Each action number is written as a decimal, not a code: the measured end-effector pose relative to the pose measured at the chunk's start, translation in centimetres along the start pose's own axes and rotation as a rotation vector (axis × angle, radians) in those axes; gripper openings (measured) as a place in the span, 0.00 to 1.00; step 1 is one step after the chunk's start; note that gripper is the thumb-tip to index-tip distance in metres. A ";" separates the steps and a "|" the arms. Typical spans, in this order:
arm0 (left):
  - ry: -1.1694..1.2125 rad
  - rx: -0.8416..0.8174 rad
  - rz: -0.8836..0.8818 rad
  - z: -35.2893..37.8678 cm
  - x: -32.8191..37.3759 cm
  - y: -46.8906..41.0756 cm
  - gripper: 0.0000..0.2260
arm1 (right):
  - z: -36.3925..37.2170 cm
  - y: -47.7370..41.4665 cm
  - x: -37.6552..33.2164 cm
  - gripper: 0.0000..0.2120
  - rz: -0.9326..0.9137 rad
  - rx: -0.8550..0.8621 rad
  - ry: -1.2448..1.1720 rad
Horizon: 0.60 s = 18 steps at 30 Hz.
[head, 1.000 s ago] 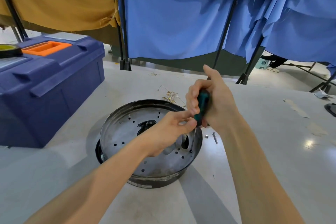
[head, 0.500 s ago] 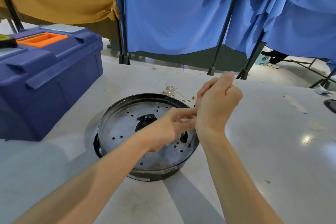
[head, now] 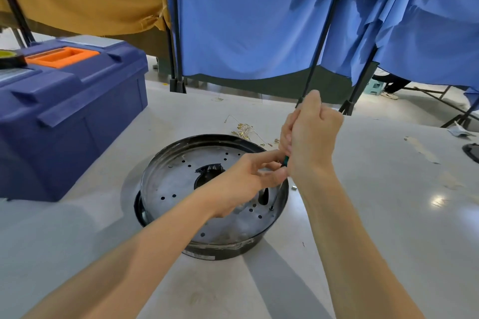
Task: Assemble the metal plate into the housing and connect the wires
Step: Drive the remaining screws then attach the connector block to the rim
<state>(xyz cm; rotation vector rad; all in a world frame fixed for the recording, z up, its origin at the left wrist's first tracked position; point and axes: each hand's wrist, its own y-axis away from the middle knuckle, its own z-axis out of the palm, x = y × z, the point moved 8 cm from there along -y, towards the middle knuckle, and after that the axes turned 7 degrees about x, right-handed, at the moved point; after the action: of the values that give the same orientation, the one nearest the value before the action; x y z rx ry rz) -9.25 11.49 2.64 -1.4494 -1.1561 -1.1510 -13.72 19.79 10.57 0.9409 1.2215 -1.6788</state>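
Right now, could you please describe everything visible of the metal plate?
The metal plate is a round, shiny grey dish with a raised rim, many small holes, a jagged central opening and an oval slot. It sits level in the black housing. The tip of a screwdriver touches it near the right rim.

No legible text, brand, number or sign anywhere in view. Only candidate: small pale label stuck on black outer wall of housing, on side nearest camera. Print on it too small and blurred to read.
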 end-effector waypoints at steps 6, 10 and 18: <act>0.013 0.020 -0.030 -0.4 0.0 0.3 0.10 | 1.8 0.6 0.8 0.31 0.176 -0.334 -0.149; -0.017 -0.010 -0.056 0.0 -0.4 0.1 0.10 | 3.5 1.8 0.9 0.32 0.472 -0.892 -0.283; -0.005 0.003 -0.062 0.2 -0.2 0.2 0.14 | -1.5 0.5 0.4 0.34 -0.014 0.094 -0.070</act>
<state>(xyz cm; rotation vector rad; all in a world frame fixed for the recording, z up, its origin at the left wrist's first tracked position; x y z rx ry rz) -9.09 11.62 2.44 -1.4237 -1.2137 -1.1880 -13.28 21.12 9.69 0.9241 1.1132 -1.7786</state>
